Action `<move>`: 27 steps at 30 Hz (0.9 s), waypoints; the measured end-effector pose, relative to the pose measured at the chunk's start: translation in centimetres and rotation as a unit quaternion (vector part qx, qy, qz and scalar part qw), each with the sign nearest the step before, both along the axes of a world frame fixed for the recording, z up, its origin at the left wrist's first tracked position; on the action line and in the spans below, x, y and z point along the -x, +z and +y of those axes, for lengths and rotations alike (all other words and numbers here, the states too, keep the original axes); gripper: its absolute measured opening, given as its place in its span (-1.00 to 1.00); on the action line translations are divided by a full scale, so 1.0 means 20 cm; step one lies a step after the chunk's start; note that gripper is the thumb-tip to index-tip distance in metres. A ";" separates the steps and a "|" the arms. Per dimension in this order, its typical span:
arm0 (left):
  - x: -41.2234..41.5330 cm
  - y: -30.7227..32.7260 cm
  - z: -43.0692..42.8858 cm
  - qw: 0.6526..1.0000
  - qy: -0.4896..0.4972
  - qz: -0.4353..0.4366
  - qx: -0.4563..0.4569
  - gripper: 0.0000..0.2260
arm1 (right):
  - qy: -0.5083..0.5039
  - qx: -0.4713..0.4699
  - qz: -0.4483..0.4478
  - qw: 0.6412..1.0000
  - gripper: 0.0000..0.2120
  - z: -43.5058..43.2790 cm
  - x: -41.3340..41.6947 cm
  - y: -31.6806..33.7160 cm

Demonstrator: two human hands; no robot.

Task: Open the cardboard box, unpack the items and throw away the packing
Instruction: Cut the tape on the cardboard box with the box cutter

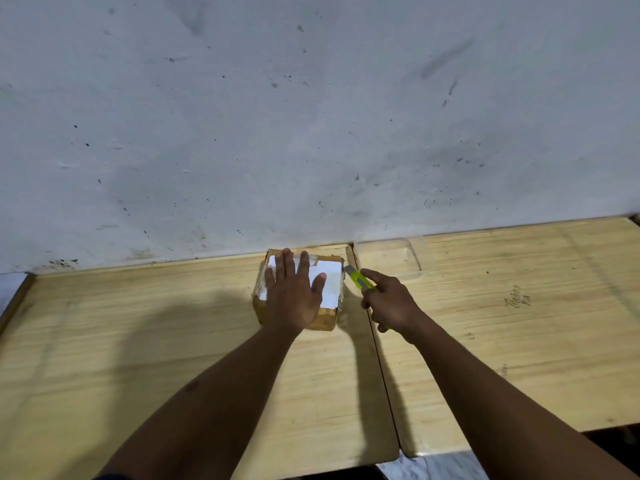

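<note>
A small cardboard box with a white label and clear tape on top sits on the wooden table near the wall. My left hand lies flat on its top with the fingers spread, pressing it down. My right hand is closed around a yellow-green utility knife. The knife's tip is at the box's upper right edge. The box is closed, so its contents are hidden.
Two light wooden tables stand side by side with a narrow gap between them, against a stained grey wall. A clear plastic container lies on the right table by the wall, just behind the knife.
</note>
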State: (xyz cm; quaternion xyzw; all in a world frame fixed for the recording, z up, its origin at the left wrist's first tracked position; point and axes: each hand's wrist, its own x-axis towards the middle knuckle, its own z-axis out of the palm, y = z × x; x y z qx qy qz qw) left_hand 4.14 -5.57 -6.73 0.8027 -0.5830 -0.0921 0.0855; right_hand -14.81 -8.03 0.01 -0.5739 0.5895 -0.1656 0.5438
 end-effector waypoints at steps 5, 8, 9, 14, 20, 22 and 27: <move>-0.06 0.00 0.00 0.998 -0.051 -0.040 0.003 -0.41 | -0.003 0.000 0.011 1.000 -0.49 0.01 -0.02 0.00; -0.08 0.00 -0.01 0.997 -0.074 -0.035 -0.009 -0.39 | 0.004 0.008 0.022 1.000 -0.50 0.01 -0.03 0.01; -0.09 -0.01 -0.01 0.997 -0.076 -0.032 -0.008 -0.38 | 0.008 0.012 0.025 1.000 -0.50 0.01 -0.04 0.01; -0.08 -0.03 0.00 0.998 -0.062 -0.019 0.006 -0.38 | 0.026 0.022 0.042 0.999 -0.47 0.00 -0.09 0.03; -0.03 -0.05 -0.01 0.999 -0.035 -0.037 -0.005 -0.39 | 0.054 -0.026 0.066 0.996 -0.54 -0.10 -0.08 0.08; -0.02 -0.04 0.00 0.999 -0.032 -0.040 -0.010 -0.38 | 0.064 -0.030 0.075 0.995 -0.59 -0.10 -0.08 0.09; -0.01 -0.04 0.00 0.998 -0.025 -0.050 -0.010 -0.37 | 0.079 -0.026 0.095 0.992 -0.54 -0.07 -0.08 0.12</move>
